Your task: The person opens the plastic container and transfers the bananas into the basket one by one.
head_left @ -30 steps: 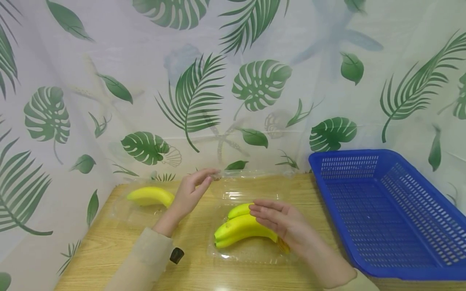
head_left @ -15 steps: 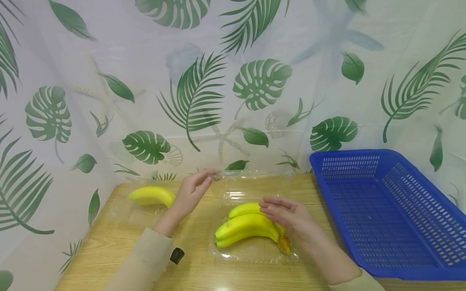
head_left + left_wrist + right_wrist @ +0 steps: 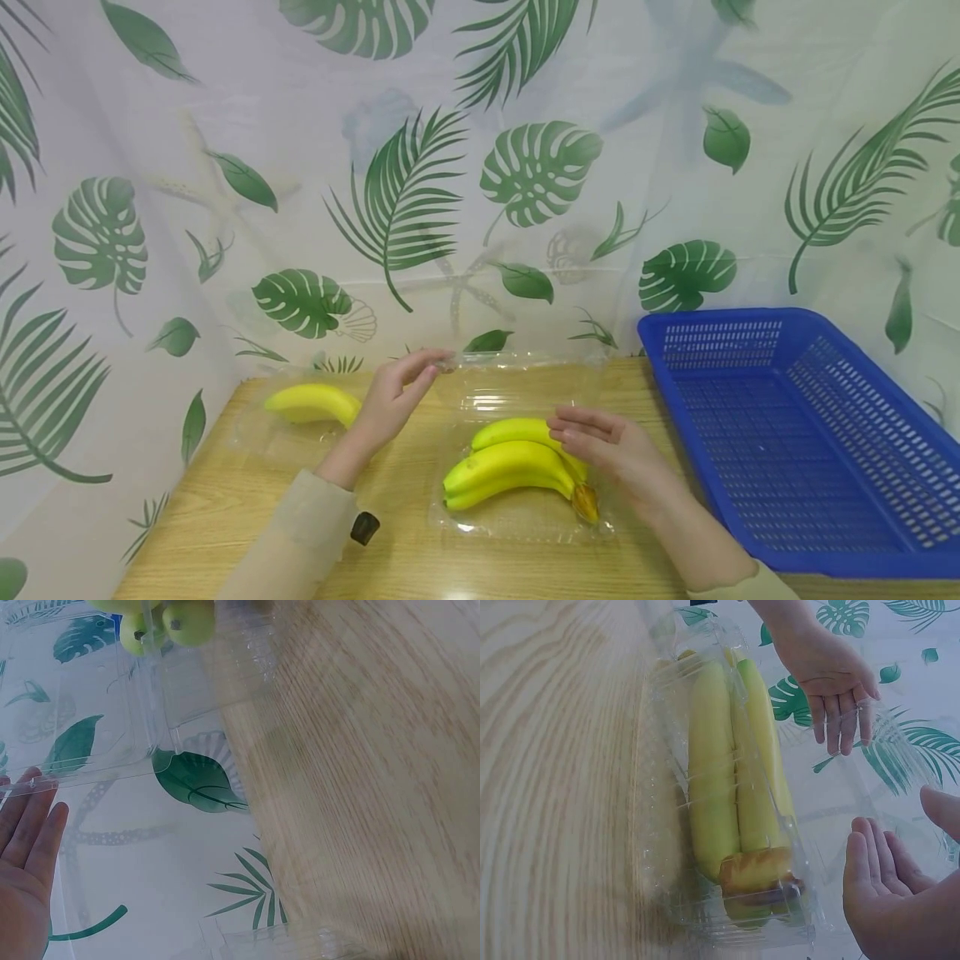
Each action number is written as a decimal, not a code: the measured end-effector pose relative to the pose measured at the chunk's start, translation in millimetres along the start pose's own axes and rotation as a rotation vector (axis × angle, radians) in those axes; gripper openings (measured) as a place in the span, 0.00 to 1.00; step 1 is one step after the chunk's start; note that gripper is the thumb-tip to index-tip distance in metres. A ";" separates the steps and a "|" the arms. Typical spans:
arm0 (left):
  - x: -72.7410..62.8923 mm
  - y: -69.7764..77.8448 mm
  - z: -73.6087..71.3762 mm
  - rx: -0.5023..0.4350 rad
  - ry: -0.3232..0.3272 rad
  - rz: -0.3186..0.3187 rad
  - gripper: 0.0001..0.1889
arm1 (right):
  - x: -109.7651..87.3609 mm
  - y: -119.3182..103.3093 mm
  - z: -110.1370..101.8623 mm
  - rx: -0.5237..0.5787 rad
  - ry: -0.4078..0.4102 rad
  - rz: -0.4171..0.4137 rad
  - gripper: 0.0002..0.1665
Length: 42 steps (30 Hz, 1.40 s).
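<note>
A bunch of yellow bananas [image 3: 510, 475] lies in a clear plastic clamshell container [image 3: 517, 533], its brown stem end pointing right. The container's lid [image 3: 525, 383] stands raised at the back. My left hand [image 3: 390, 396] is at the lid's left edge, fingers extended; in the left wrist view its fingertips [image 3: 41, 799] meet the lid's rim. My right hand [image 3: 626, 454] is held above the container's right side, fingers straight and together, palm turned inward, with nothing in it. The right wrist view shows the bananas [image 3: 712, 772] through the clear wall, both hands beyond them.
Another clear container [image 3: 251, 442] with a yellow banana [image 3: 311, 402] sits at the left, partly behind my left hand. A blue plastic basket [image 3: 693, 442] stands at the right. A leaf-patterned sheet [image 3: 525, 292] hangs behind the wooden table [image 3: 420, 567].
My right hand has drawn to the right, away from over the bananas, uncovering their stem end and more of the rear banana. My left hand has stayed at the lid's edge.
</note>
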<state>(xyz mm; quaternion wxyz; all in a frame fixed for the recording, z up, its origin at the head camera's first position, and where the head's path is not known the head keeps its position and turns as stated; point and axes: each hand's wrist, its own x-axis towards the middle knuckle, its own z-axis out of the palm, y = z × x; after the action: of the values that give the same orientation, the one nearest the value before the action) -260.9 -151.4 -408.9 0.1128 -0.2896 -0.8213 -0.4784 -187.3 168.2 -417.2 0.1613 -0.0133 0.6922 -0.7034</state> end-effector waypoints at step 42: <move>-2.6 1.4 -0.9 -0.019 -0.005 -0.016 0.16 | -6.1 20.7 -2.8 -0.372 0.170 -0.132 0.36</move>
<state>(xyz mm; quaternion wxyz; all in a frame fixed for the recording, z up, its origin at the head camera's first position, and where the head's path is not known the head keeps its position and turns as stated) -258.0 -152.7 -408.7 0.1042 -0.2851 -0.8193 -0.4864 -177.8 172.7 -436.3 0.0507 -0.0288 0.8188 -0.5711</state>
